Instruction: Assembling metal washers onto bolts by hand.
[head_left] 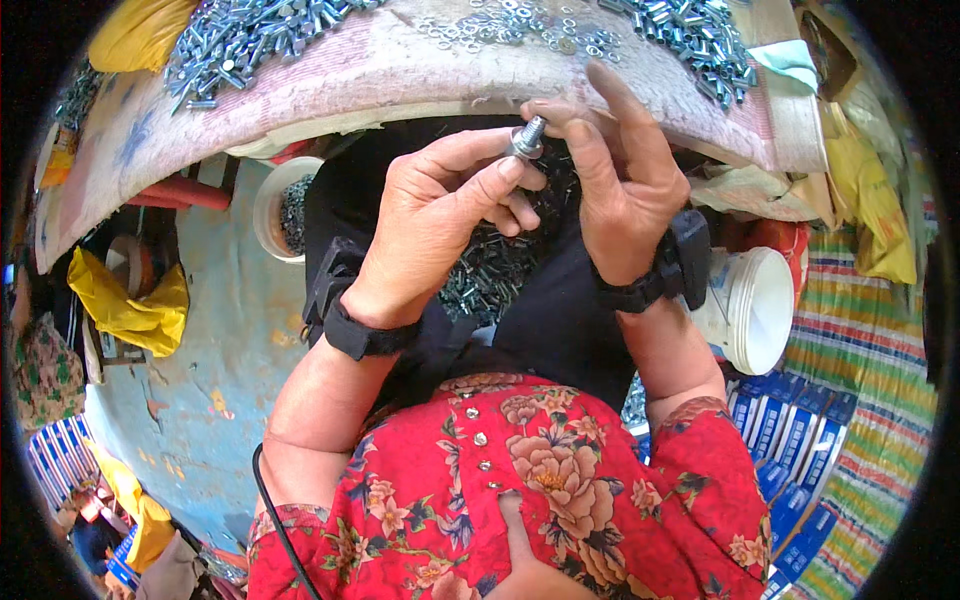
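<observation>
Pinched between the thumb and fingers of my left hand [430, 205] is a bolt [534, 130], its threaded end tilted up and away from me. A washer [525, 148] sits around the shank, close to my fingertips. Just right of the bolt is my right hand [628, 190], its index finger raised and its thumb apart from it. One right fingertip is close to the bolt's threaded end; I cannot tell if it touches. Nothing shows between the right fingers. Below both hands, many loose bolts [490, 270] lie between my legs, partly hidden by my hands.
A cloth-covered table [330, 85] curves ahead, bearing a left bolt pile [255, 50], scattered washers [510, 25] and a right bolt pile [690, 45]. A white bucket [268, 215] holds metal pieces at left. Another white bucket [750, 310] lies tipped at right, near blue-and-white boxes [790, 425].
</observation>
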